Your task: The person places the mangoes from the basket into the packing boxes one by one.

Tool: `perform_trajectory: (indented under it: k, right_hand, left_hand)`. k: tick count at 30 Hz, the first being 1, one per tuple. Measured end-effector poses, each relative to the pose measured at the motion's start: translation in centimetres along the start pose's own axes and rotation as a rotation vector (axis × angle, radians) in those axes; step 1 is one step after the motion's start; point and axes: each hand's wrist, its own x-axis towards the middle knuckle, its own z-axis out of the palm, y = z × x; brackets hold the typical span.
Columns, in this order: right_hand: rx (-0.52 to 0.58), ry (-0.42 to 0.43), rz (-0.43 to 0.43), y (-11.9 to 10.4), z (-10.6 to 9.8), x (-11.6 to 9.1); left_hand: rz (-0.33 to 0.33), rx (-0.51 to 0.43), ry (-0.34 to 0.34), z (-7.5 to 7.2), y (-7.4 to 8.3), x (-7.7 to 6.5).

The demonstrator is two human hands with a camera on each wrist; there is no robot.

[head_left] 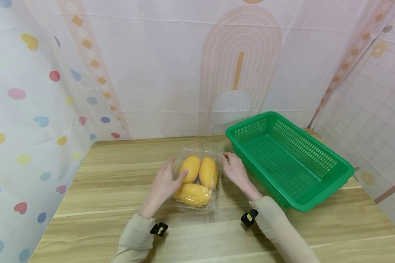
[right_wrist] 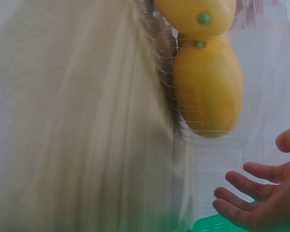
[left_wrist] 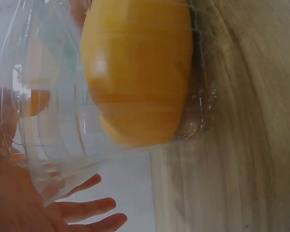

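A clear plastic box (head_left: 214,205) lies on the table with three yellow mangoes (head_left: 193,195) in it. My left hand (head_left: 164,182) is at the box's left side, fingers extended and the thumb reaching over its top. In the left wrist view the left hand (left_wrist: 19,203) has its fingers spread beside the clear wall. Off the box's far right corner is my right hand (head_left: 235,170), its fingers loosely bent. The right wrist view shows the right hand (right_wrist: 270,198) apart from the box, holding nothing, and green stem spots on two mangoes (right_wrist: 210,89).
To the right stands a green plastic basket (head_left: 329,195) with slotted walls and nothing in it, close to my right forearm. The wooden table (head_left: 102,190) ends at a patterned cloth (head_left: 158,73) behind and on both sides.
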Motion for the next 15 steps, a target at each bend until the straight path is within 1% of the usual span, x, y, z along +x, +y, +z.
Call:
perform_trajectory:
  k: [5,12,15]
  right_hand:
    - [0.033,0.007,0.052,0.2,0.4,1.5]
    - [0.06,-0.048,0.13,0.4,0.9,2.7]
    - [0.058,-0.053,0.141,0.4,1.0,3.0]
  left_hand:
    - [-0.034,0.01,-0.015,0.2,0.0,-0.1]
    - [-0.075,-0.001,-0.052,0.5,-0.1,0.0]
    - [-0.083,0.008,-0.059,0.5,0.0,0.0]
